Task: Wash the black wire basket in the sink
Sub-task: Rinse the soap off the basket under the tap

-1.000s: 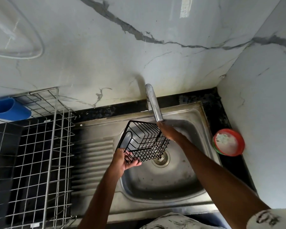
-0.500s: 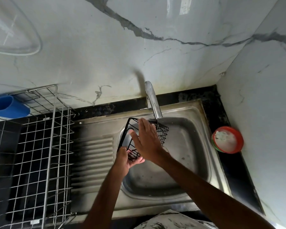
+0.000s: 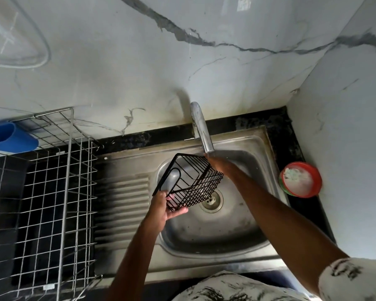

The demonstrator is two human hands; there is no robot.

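Observation:
The black wire basket (image 3: 193, 181) is tilted over the steel sink (image 3: 215, 235), just left of the drain (image 3: 211, 200). My left hand (image 3: 164, 205) grips its near lower corner from below. My right hand (image 3: 215, 165) reaches under the spout of the chrome tap (image 3: 201, 129), beside the basket's far right edge. Its fingers are blurred and partly hidden behind the wires, so I cannot tell whether they touch the basket or hold anything.
A chrome wire dish rack (image 3: 52, 192) stands on the left counter with a blue plastic holder (image 3: 7, 137) at its back. A red bowl with white contents (image 3: 300, 179) sits on the black counter at the right, against the marble wall.
My right hand has left the front of the basket and gone back under the tap spout. My left hand keeps its hold; the basket has tipped slightly.

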